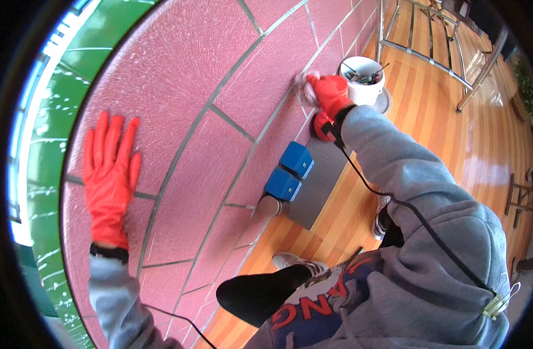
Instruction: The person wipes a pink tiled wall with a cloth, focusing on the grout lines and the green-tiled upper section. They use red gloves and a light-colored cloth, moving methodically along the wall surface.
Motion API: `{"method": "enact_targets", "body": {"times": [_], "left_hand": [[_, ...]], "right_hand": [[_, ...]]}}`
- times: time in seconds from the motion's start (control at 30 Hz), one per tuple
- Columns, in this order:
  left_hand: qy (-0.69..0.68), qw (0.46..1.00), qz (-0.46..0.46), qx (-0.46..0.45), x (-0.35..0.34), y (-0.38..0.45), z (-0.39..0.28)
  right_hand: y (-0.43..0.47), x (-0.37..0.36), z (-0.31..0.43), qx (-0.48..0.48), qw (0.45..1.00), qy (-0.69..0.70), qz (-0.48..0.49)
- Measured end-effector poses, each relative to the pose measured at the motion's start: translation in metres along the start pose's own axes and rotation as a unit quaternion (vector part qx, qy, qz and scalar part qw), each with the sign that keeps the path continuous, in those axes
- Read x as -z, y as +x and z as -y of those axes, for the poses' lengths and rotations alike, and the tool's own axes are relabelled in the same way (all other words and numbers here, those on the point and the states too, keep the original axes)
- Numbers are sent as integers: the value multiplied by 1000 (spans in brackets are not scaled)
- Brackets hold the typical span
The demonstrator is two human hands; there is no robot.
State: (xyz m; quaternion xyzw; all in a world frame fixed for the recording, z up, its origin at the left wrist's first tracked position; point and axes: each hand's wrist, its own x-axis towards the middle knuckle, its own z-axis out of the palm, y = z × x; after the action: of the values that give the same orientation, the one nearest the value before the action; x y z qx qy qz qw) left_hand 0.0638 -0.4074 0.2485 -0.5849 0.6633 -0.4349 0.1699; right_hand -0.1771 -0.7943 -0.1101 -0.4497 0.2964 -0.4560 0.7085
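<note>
In the head view my left hand (110,174), in a red rubber glove, lies flat against the pink tiled wall (231,131) with its fingers extended. My right hand (329,94), gloved in red too, holds a whitish crumpled cloth (308,88) against the wall near a grey grout line. The fingers are folded around part of the cloth, so its full shape is hidden. Just beyond that hand stands a white bucket (366,92) with several thin tools or pieces inside. Below the right wrist is a round red object (322,126), partly hidden by a strap and cable.
Two blue boxes (284,183) sit by the wall on a grey board (321,179), beside a round brownish container (270,206). A metal-framed rack (427,61) stands on the wood-look floor (458,148). Black cable (406,203) runs along my right sleeve. Green glossy tiles (52,161) border the wall.
</note>
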Motion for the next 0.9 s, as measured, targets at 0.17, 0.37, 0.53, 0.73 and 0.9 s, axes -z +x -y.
{"method": "enact_targets", "body": {"times": [0.17,0.37,0.53,0.73,0.9], "left_hand": [[59,998,36,14,-5,-4,4],[92,995,30,-25,-10,-5,13],[103,994,31,-36,-9,-5,14],[92,994,45,-27,-11,-10,18],[87,995,35,-31,-13,-9,18]], "right_hand": [[23,-54,-34,102,945,-140,-278],[-149,-153,-105,335,923,-156,-107],[-106,-110,-76,180,967,-165,-77],[-6,-88,-51,233,899,-160,-335],[-150,-171,-112,263,940,-142,-162]]}}
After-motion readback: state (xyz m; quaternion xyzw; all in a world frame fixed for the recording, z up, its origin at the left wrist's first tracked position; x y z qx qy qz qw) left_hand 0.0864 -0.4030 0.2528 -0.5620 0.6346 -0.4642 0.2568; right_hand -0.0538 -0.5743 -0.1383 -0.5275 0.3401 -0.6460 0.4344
